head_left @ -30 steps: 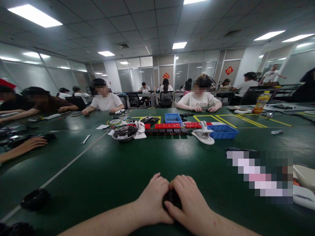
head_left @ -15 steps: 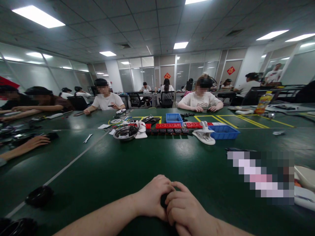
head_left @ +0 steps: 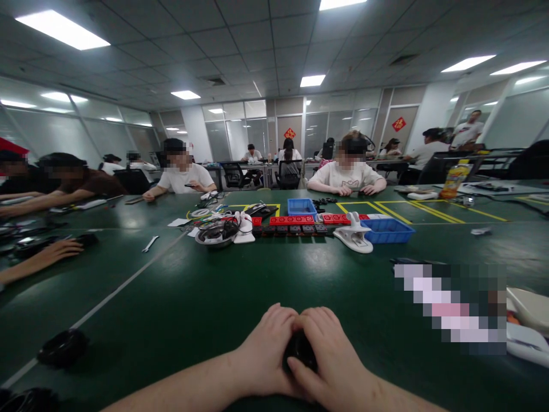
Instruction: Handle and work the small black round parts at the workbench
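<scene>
A dark, rounded object (head_left: 301, 350) sits between my two hands, low in the middle of the head view. My left hand (head_left: 269, 347) curves around its left side, fingers bent over the top. Around its right side wraps my right hand (head_left: 328, 349), with the thumb across the near face. The fingertips of both hands meet above the object. Its lower part is hidden by my hands, and I cannot make out what it is.
Black coiled items lie at the left (head_left: 63, 347). Further off are a wrench (head_left: 150, 244), a metal bowl (head_left: 215, 236), red power strips (head_left: 291, 220), a white clamp (head_left: 354, 233) and a blue bin (head_left: 389, 230). Another person's hand (head_left: 64, 249) rests at the left.
My right hand has opened out from its curled hold and spread around the object, so more of the dark surface shows. The view has shifted slightly.
</scene>
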Action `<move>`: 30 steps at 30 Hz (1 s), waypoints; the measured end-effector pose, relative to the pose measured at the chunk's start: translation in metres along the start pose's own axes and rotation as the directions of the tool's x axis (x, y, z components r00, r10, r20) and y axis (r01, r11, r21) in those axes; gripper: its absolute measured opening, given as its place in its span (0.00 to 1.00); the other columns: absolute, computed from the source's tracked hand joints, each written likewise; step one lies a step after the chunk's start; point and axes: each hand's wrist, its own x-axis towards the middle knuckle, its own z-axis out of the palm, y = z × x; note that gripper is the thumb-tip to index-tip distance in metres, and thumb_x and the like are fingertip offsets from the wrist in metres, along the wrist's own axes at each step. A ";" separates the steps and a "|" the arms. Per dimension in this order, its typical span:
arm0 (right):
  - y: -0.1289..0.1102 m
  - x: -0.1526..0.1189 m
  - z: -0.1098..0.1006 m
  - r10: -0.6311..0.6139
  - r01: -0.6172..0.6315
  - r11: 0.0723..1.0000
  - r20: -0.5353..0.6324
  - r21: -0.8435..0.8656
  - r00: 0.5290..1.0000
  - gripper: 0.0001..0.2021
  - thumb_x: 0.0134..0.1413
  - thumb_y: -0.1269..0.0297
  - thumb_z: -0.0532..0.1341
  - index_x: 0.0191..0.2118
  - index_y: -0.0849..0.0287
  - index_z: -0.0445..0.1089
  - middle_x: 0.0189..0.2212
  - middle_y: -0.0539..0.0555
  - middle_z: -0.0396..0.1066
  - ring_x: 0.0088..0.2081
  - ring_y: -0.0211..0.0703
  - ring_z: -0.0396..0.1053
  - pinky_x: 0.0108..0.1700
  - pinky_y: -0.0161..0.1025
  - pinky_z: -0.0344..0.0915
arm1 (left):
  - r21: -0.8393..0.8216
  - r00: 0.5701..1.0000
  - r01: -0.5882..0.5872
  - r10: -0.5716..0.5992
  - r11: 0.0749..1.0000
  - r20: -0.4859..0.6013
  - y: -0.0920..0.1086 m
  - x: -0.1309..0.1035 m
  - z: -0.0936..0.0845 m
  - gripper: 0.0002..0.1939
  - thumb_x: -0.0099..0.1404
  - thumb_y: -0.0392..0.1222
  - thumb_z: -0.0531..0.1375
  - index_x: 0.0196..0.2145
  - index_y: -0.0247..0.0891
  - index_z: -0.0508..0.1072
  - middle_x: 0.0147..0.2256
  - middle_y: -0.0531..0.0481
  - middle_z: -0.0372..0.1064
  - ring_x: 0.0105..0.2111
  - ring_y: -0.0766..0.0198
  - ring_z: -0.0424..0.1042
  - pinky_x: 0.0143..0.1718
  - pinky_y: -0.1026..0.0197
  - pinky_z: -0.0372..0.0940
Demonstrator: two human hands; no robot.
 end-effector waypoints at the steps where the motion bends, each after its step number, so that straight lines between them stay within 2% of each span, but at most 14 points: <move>1: 0.000 0.000 0.002 0.038 -0.038 0.999 0.014 -0.028 0.999 0.08 0.46 0.63 0.56 0.33 0.60 0.61 0.31 0.55 0.64 0.34 0.46 0.60 0.40 0.48 0.57 | 0.008 1.000 0.025 -0.025 1.000 -0.004 0.002 -0.001 0.001 0.34 0.41 0.53 0.66 0.45 0.39 0.62 0.42 0.47 0.61 0.43 0.54 0.61 0.56 0.43 0.44; 3: 0.000 0.000 0.004 0.098 -0.094 0.993 0.042 -0.072 0.994 0.07 0.45 0.63 0.57 0.32 0.59 0.61 0.31 0.54 0.63 0.33 0.46 0.59 0.40 0.48 0.57 | 0.027 0.998 0.064 -0.064 0.998 0.002 0.005 -0.001 0.003 0.34 0.40 0.53 0.66 0.44 0.39 0.63 0.40 0.48 0.61 0.42 0.55 0.62 0.56 0.42 0.43; 7: 0.000 0.000 0.005 0.149 -0.142 0.986 0.075 -0.087 0.986 0.06 0.43 0.65 0.58 0.30 0.59 0.61 0.30 0.53 0.63 0.33 0.45 0.58 0.40 0.47 0.55 | 0.052 0.994 0.103 -0.104 0.993 0.013 0.006 -0.002 0.004 0.26 0.42 0.52 0.66 0.38 0.39 0.66 0.37 0.50 0.61 0.40 0.57 0.62 0.56 0.45 0.44; 11: 0.001 -0.001 0.007 0.166 -0.159 0.983 0.073 -0.089 0.983 0.06 0.43 0.66 0.58 0.30 0.59 0.60 0.30 0.52 0.63 0.33 0.44 0.58 0.39 0.46 0.55 | 0.045 0.996 0.093 -0.093 0.995 0.003 0.004 -0.001 0.004 0.23 0.44 0.49 0.65 0.37 0.39 0.67 0.36 0.51 0.62 0.39 0.59 0.63 0.57 0.47 0.43; 18: -0.001 -0.001 0.005 0.149 -0.143 0.986 0.067 -0.086 0.987 0.06 0.43 0.66 0.59 0.29 0.59 0.61 0.30 0.52 0.63 0.34 0.44 0.58 0.41 0.46 0.54 | 0.031 0.999 0.041 -0.041 0.999 -0.003 0.001 -0.001 0.004 0.24 0.41 0.48 0.66 0.38 0.41 0.67 0.36 0.52 0.61 0.38 0.60 0.62 0.57 0.48 0.43; 21: -0.001 -0.001 0.003 0.105 -0.101 0.993 0.082 -0.055 0.991 0.06 0.44 0.66 0.58 0.31 0.59 0.62 0.32 0.53 0.64 0.35 0.44 0.59 0.41 0.46 0.55 | 0.028 1.000 -0.009 0.009 1.000 0.005 -0.004 0.000 0.002 0.24 0.40 0.46 0.67 0.36 0.41 0.67 0.36 0.53 0.61 0.38 0.60 0.62 0.54 0.52 0.50; 24: -0.001 -0.002 0.000 0.031 -0.030 1.000 0.109 -0.009 0.994 0.08 0.45 0.67 0.56 0.35 0.59 0.64 0.35 0.54 0.65 0.37 0.45 0.60 0.41 0.45 0.56 | 0.004 0.996 -0.069 0.069 0.998 0.049 -0.010 0.002 -0.002 0.23 0.39 0.43 0.67 0.35 0.41 0.68 0.38 0.53 0.61 0.39 0.60 0.61 0.45 0.59 0.58; 27: -0.002 -0.002 -0.004 -0.073 0.070 0.997 0.105 0.035 0.992 0.10 0.45 0.69 0.53 0.36 0.59 0.64 0.34 0.55 0.66 0.37 0.44 0.61 0.41 0.44 0.58 | -0.007 0.990 -0.116 0.116 0.993 0.086 -0.013 0.003 -0.006 0.22 0.39 0.42 0.68 0.34 0.41 0.69 0.39 0.54 0.61 0.40 0.60 0.61 0.44 0.60 0.58; 30: -0.003 -0.002 -0.005 -0.218 0.212 0.973 0.063 0.094 0.974 0.11 0.41 0.72 0.50 0.33 0.58 0.64 0.32 0.53 0.67 0.37 0.42 0.63 0.43 0.44 0.58 | -0.004 0.985 -0.137 0.136 0.991 0.101 -0.014 0.004 -0.006 0.22 0.37 0.43 0.68 0.33 0.43 0.70 0.40 0.54 0.60 0.42 0.58 0.61 0.45 0.58 0.58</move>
